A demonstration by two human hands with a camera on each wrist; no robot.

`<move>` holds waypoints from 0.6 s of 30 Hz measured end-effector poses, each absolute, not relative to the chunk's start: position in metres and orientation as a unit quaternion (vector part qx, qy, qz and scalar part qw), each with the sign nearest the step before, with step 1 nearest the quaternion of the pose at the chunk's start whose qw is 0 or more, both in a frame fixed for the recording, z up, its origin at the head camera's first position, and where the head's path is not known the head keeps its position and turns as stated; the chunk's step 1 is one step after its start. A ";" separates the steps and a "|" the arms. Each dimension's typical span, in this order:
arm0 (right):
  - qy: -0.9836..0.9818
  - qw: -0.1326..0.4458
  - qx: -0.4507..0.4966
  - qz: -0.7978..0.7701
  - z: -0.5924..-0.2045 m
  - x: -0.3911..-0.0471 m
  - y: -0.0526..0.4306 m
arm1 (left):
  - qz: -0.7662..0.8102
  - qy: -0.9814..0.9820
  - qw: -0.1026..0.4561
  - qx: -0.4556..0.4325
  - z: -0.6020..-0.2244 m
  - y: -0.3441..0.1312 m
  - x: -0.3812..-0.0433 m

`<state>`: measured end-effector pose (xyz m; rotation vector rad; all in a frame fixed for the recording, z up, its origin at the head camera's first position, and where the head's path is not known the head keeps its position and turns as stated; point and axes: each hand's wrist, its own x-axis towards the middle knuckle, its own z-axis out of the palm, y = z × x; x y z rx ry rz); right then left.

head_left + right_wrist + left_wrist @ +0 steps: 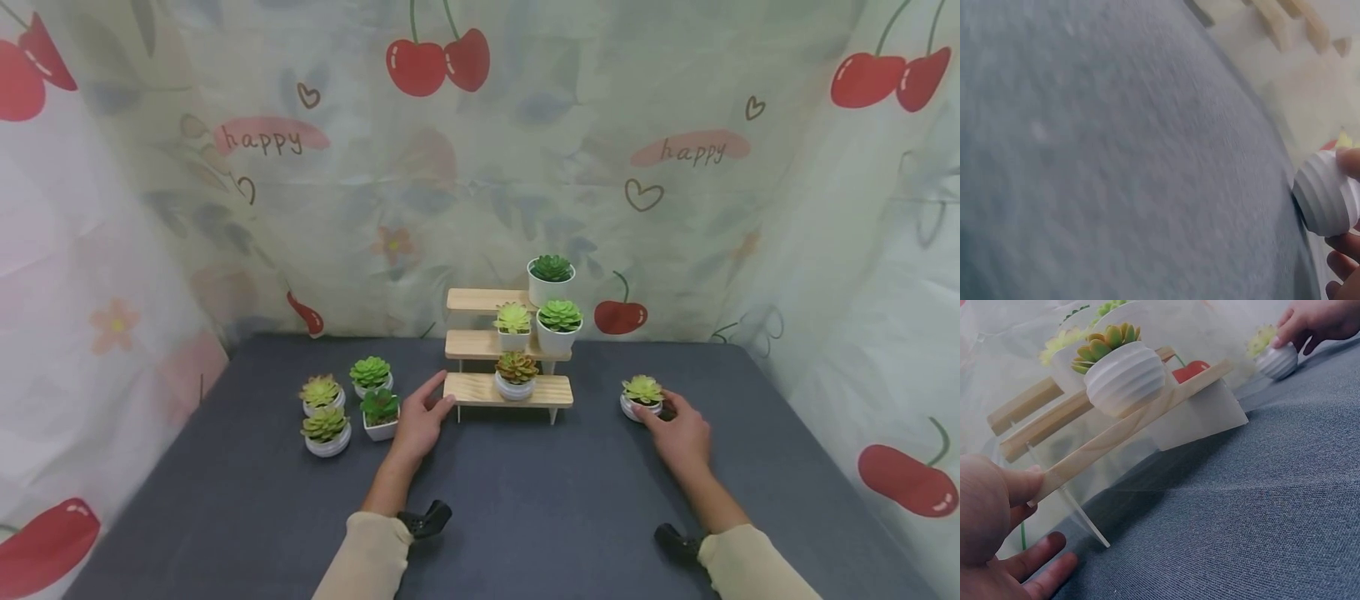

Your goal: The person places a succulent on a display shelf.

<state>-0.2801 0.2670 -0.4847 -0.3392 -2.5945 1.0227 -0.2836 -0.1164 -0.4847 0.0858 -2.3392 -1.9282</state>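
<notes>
A three-step wooden display stand (472, 387) carries several potted succulents, with a brownish one (516, 371) on its lowest step. My left hand (417, 427) pinches the left end of that lowest step between thumb and index finger, its other fingers (1038, 556) spread below. To the right of the stand, my right hand (684, 435) grips a yellow-green succulent in a ribbed white pot (642, 398), thumb on the near side. In the right wrist view, the ribbed pot (1322, 197) is at the right edge, close to or on the cloth.
Several more potted succulents (326, 429) cluster on the dark cloth-covered table (525, 517), left of the stand. Two green ones (557, 332) and a pale one (513, 325) fill the right part of the upper steps. A cherry-print curtain (510, 167) encloses the back and sides.
</notes>
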 end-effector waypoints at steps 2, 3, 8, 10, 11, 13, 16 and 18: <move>-0.910 0.167 -0.113 0.363 -0.486 -0.280 0.263 | -0.634 -0.771 0.055 0.028 -0.485 -0.117 -0.284; -0.909 0.167 -0.111 0.365 -0.486 -0.280 0.261 | -0.634 -0.771 0.055 0.028 -0.485 -0.117 -0.284; -0.902 0.170 -0.106 0.381 -0.486 -0.279 0.252 | -0.635 -0.770 0.056 0.026 -0.486 -0.116 -0.284; -0.899 0.175 -0.104 0.387 -0.486 -0.278 0.249 | -0.635 -0.770 0.056 0.026 -0.486 -0.116 -0.284; -0.898 0.177 -0.104 0.389 -0.485 -0.278 0.247 | -0.634 -0.771 0.056 0.025 -0.486 -0.116 -0.284; -0.895 0.182 -0.103 0.394 -0.484 -0.277 0.243 | -0.634 -0.771 0.057 0.026 -0.486 -0.116 -0.284; -0.892 0.183 -0.103 0.401 -0.481 -0.277 0.237 | -0.635 -0.770 0.057 0.026 -0.485 -0.116 -0.284; -0.890 0.181 -0.104 0.406 -0.479 -0.277 0.233 | -0.634 -0.771 0.056 0.027 -0.485 -0.116 -0.283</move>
